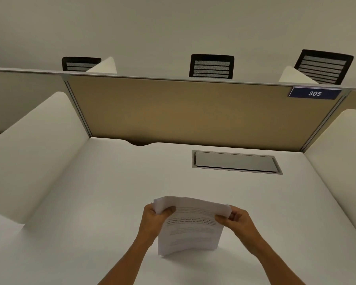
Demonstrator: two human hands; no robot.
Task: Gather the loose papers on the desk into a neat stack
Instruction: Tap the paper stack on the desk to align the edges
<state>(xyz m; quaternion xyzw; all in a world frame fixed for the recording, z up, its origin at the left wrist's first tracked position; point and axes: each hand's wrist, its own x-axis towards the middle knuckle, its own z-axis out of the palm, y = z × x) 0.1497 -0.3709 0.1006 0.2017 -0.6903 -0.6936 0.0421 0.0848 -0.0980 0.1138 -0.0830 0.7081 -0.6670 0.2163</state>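
I see the papers (190,227) standing upright as one bundle, lower edge on the desk (90,202) near its front edge, about the middle. My left hand (153,221) and right hand (237,220) grip the upper corners, fingers (221,218) closed on the sheets. A grey lid (235,162) sits near the back edge.

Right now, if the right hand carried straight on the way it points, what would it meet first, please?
The right hand points inward and left, already gripping the papers. Going on, it would likely press through them toward the left hand on the opposite edge; depth is hard to judge.
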